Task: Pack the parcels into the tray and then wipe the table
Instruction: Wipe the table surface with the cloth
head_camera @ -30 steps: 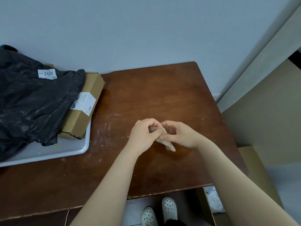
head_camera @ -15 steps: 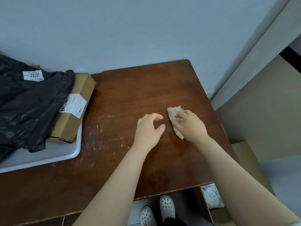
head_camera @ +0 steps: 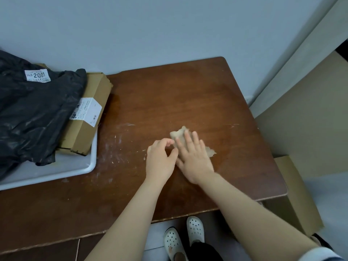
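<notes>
While I look down through the head camera, my right hand [head_camera: 194, 159] lies flat on the beige cloth [head_camera: 178, 135], with its fingers [head_camera: 188, 140] spread and stretched out; it presses the cloth on the brown table [head_camera: 188, 95] and does not close around it. The cloth shows at 12 o'clock of this hand and a small corner of it at 3 o'clock. My left hand [head_camera: 160, 161] is just beside, at 9 o'clock of the right one, touching it; its fingers are loosely curled, the thumb near the forefinger, and it holds nothing. I cannot tell if its fingertips touch the cloth.

At 9 o'clock of the table stands the grey tray [head_camera: 75, 166]. In it lie the black bag parcel [head_camera: 33, 113] and, at its 3 o'clock, the cardboard box parcel [head_camera: 88, 117], partly under the bag. White marks [head_camera: 118, 146] are on the wood between tray and hands.
</notes>
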